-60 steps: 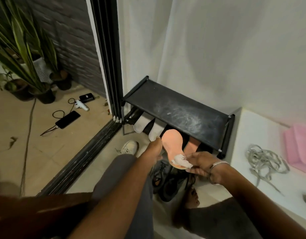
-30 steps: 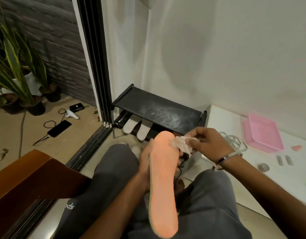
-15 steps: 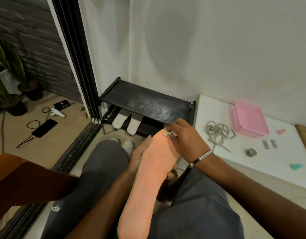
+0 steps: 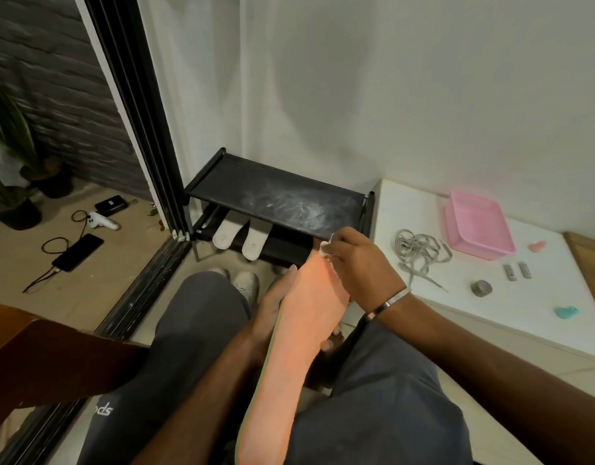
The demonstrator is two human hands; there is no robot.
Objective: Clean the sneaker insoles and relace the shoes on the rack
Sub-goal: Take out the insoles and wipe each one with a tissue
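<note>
- Orange insole (image 4: pixel 299 333): lying lengthwise over the lap, toe end pointing away toward the shoe rack (image 4: pixel 276 196); held flat and face-up, presumably so that its whole top surface can be wiped.
- Left hand (image 4: pixel 272 310): clamped on the insole's left edge near the forefoot, fingers curled under and round it; serves as a brace against the wiping pressure.
- Right hand (image 4: pixel 360 263): just beyond the left hand, at the insole's toe end, pinching a small white wipe (image 4: pixel 324 247) and pressing it onto the surface.
- Two white insoles (image 4: pixel 242 234): beyond both hands, propped on the rack's lower shelf, apparently parked there out of the way.
- Grey laces (image 4: pixel 420 253): to the right of the right hand, heaped loose on the white worktop (image 4: pixel 457 297), well apart from the insole; probably set aside for the relacing step, not yet begun.
- Pink tray (image 4: pixel 477 229): farther right on the same worktop, beyond the laces.
- Light sneakers (image 4: pixel 242 283): on the floor just beyond the left hand, partly hidden by the knee.
</note>
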